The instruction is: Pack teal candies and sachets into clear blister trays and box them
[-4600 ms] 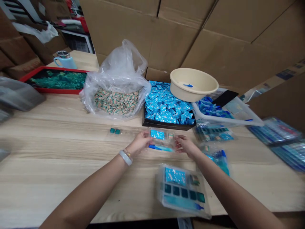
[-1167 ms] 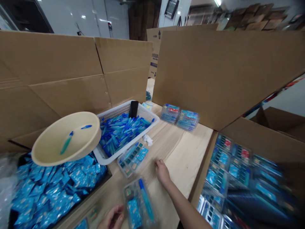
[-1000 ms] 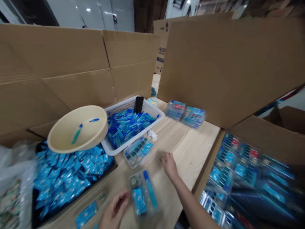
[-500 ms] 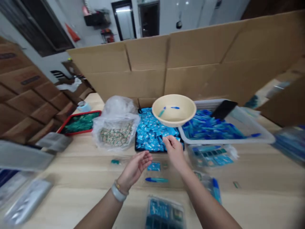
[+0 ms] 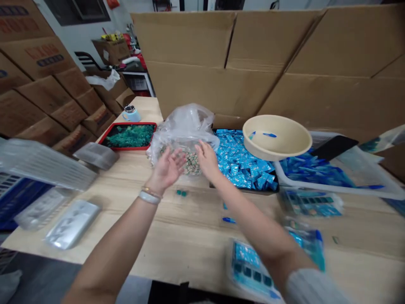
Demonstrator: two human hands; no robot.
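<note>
**Spill watch over the sachets!**

Nearest the front edge of the desk (image 5: 171, 253), a filled plastic case (image 5: 247, 257) sits partly under the right forearm (image 5: 259, 228); a low sweep could knock it. Farther in: left hand (image 5: 167, 169) palm up, fingers loosely spread, seemingly empty; right hand (image 5: 207, 160) extended, any hold impossible to tell! Just beyond, toward the far edge, the plastic bag (image 5: 191, 116) of sachets (image 5: 191, 164): mouth upward, long axis left to right. Its slack rim, if snagged, could tip them out.
</note>
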